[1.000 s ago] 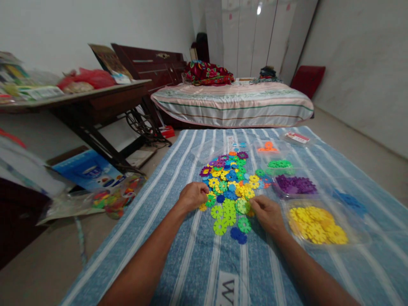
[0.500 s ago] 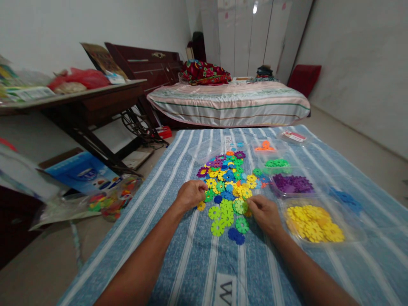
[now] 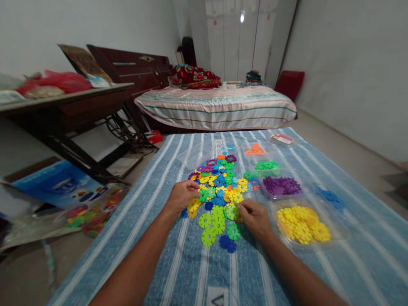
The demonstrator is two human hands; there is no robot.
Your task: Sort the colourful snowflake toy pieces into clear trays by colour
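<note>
Over the last half second the change was slight: the view had swung a little to the right, and at the left edge of the mixed pile [image 3: 219,180] a few yellow discs [image 3: 194,205] and a blue piece [image 3: 184,213] showed more plainly just beside the left hand [image 3: 182,196]. That hand hung over the edge, its thumb and fingertips drawn near each other; whether a disc sat between them could not be told. The right hand [image 3: 256,219] had barely shifted against the pile, its fingers curled in at the right edge of a light-green disc [image 3: 230,216]; whether they gripped it or only touched it was unclear. The hands were well apart, with part of the pile between them. The pile lay mid-cloth on the striped cover [image 3: 191,276], its lime discs [image 3: 218,219] and dark-blue discs [image 3: 227,244] spread toward the near side. To the right, a clear tub [image 3: 338,233] held yellow pieces [image 3: 302,224], with purple pieces [image 3: 282,185], green pieces [image 3: 267,166] and orange pieces [image 3: 255,149] progressively farther off. Judging by this, the handling remained at the pile's edges, with many colours there still mixed.
</note>
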